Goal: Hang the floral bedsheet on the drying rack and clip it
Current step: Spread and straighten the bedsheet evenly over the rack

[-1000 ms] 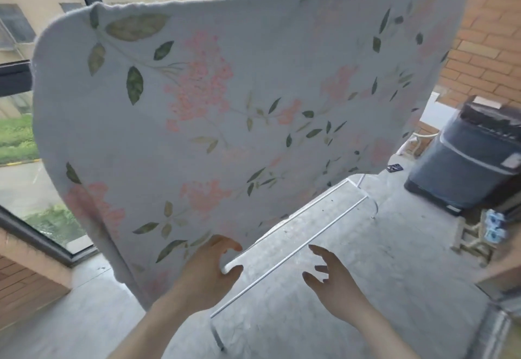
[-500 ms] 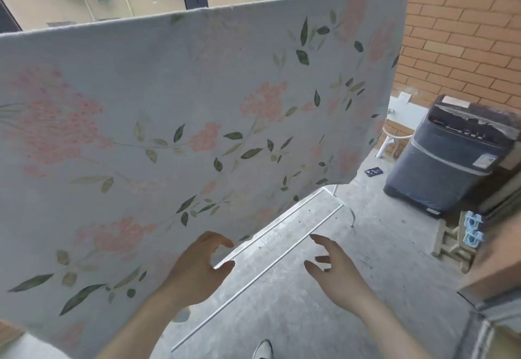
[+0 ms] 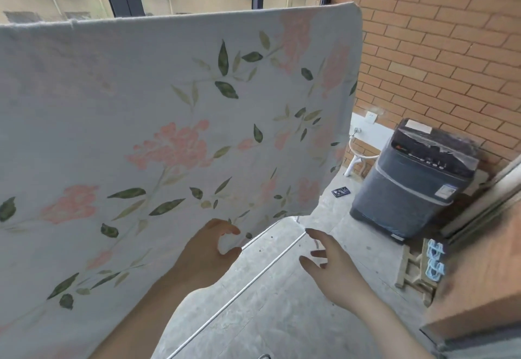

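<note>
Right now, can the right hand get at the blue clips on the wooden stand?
Probably yes. The right hand is open and holds nothing, and the blue clips on the wooden stand lie to its right across bare floor, nothing between. It may need a step.

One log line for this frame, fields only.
sheet: hung on rack | left hand: open, at hem | right hand: open, free | clips: none on

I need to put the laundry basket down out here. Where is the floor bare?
Bare concrete floor lies between the hanging floral bedsheet and the washing machine, around the white rack rails. It is crowded by the brick wall: washing machine, a small dark item and a wooden stand with blue clips.
</note>
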Demonstrator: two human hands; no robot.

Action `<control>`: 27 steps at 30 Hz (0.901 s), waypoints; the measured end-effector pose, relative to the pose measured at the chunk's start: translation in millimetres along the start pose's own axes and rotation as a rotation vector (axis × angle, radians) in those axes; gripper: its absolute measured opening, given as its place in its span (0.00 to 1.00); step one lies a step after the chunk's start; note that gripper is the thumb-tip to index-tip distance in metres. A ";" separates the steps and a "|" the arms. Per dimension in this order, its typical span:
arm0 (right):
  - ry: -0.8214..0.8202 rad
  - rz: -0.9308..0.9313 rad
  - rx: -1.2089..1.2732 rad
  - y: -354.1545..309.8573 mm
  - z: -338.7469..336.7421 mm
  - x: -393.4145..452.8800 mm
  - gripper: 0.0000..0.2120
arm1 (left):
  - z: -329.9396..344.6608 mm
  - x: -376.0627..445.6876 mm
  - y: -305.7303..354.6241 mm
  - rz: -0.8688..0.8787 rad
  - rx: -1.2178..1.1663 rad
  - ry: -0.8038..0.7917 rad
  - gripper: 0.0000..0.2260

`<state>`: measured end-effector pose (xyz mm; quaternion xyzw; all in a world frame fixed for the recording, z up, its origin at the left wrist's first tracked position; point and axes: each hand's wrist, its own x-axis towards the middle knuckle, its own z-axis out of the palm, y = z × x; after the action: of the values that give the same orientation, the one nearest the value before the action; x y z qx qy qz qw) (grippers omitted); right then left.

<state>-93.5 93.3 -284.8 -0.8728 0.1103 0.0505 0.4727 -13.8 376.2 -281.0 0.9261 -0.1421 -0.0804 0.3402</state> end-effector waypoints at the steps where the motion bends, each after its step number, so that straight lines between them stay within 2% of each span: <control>1: -0.006 -0.003 -0.007 0.9 -10.8 11.2 0.24 | 2.9 15.9 9.9 0.007 -0.006 -0.010 0.10; 10: 0.067 0.006 -0.011 50.2 -135.3 112.1 0.24 | 49.2 167.8 124.7 0.130 0.021 -0.071 0.12; 15: 0.060 -0.047 0.007 80.7 -213.4 191.3 0.23 | 73.7 247.6 188.8 0.138 0.047 -0.030 0.12; 21: -0.010 -0.167 0.015 94.6 -317.9 283.9 0.21 | 94.8 316.6 269.4 0.059 0.072 0.168 0.13; 24: -0.074 -0.258 0.016 83.7 -360.8 334.2 0.19 | 97.3 344.5 308.9 0.057 0.109 0.288 0.15; 27: -0.099 -0.341 0.029 60.1 -385.7 374.3 0.18 | 89.0 359.2 333.1 0.070 0.173 0.335 0.15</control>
<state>249.1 -315.2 -194.4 -0.8683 -0.0622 0.0110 0.4919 235.0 -34.6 -149.5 0.9468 -0.1219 0.0992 0.2808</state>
